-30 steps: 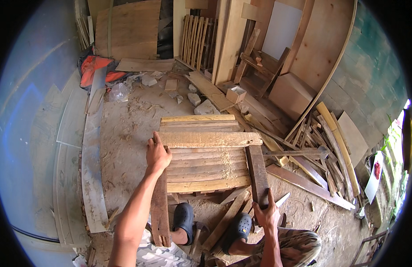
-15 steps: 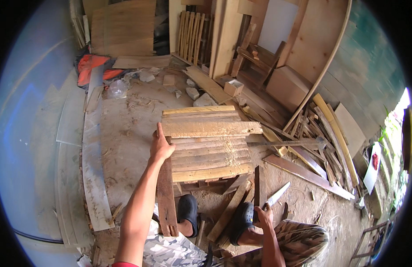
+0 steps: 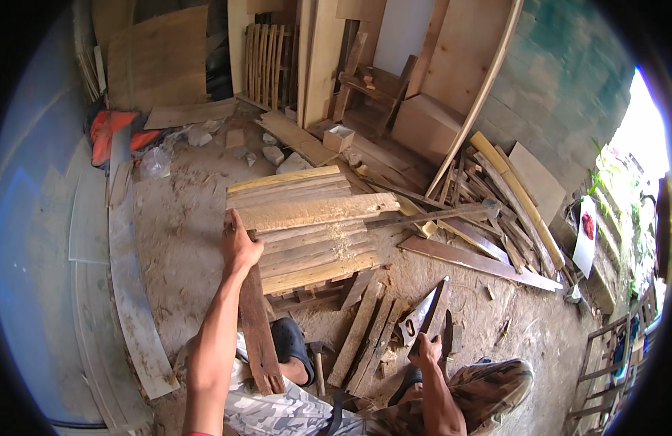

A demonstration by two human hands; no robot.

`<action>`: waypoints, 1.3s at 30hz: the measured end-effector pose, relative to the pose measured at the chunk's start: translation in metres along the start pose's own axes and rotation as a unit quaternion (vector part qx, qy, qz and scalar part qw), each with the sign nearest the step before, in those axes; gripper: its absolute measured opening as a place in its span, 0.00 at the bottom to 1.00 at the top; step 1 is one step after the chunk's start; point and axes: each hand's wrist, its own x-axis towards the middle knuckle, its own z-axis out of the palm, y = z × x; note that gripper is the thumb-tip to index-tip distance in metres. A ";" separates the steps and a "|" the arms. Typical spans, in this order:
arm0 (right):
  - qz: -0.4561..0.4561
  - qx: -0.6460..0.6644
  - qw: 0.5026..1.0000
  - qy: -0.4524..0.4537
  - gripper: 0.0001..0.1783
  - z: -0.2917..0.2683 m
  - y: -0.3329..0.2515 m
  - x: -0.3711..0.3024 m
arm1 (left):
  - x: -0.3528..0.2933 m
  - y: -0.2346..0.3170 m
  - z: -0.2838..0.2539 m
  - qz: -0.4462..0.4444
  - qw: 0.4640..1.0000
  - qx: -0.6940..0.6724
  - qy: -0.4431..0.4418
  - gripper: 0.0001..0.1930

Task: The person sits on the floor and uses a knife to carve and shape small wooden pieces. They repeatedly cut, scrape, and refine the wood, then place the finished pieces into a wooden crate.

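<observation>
Left hand (image 3: 241, 251), centre-left, clamped where pale board (image 3: 314, 211) meets dark board (image 3: 257, 334); right hand (image 3: 425, 350), lower right, grips plank (image 3: 437, 309), long axis up-right, below pale board's right end.

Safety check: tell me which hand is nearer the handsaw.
Right: the right hand, gripping a dark board, is just below the handsaw in the picture; the left hand is farther, up and leftward.

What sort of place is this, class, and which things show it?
Probably a rough woodworking area: there is a handsaw, a hammer and a pile of wood strips by the wall.
</observation>
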 end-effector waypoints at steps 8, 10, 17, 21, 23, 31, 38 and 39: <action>0.096 -0.071 0.991 0.060 0.52 -0.002 0.064 0.036 | -0.044 0.089 0.014 0.053 0.994 -0.065 -0.063 0.56; 0.078 -0.153 0.984 0.056 0.52 -0.007 0.077 0.041 | -0.057 0.115 0.010 0.100 0.989 -0.087 -0.068 0.56; 0.016 -0.217 0.976 -0.007 0.57 -0.004 0.111 0.086 | -0.110 0.194 0.023 0.234 0.959 -0.111 -0.119 0.54; 0.080 -0.212 0.973 -0.049 0.53 0.026 0.137 0.108 | -0.139 0.233 0.037 0.272 0.947 -0.103 -0.139 0.54; 0.121 -0.178 0.976 -0.007 0.48 0.041 0.142 0.109 | -0.148 0.246 0.039 0.288 0.947 -0.074 -0.124 0.54; 0.001 0.054 0.998 -0.035 0.34 0.080 0.065 0.073 | -0.166 0.225 0.034 0.222 0.966 -0.037 -0.127 0.55; -0.187 0.259 0.940 -0.120 0.30 0.108 -0.040 0.039 | -0.163 0.202 0.011 0.195 0.976 -0.022 -0.093 0.57; -0.191 0.283 0.931 -0.128 0.29 0.109 -0.049 0.039 | -0.163 0.201 0.009 0.194 0.977 -0.028 -0.087 0.57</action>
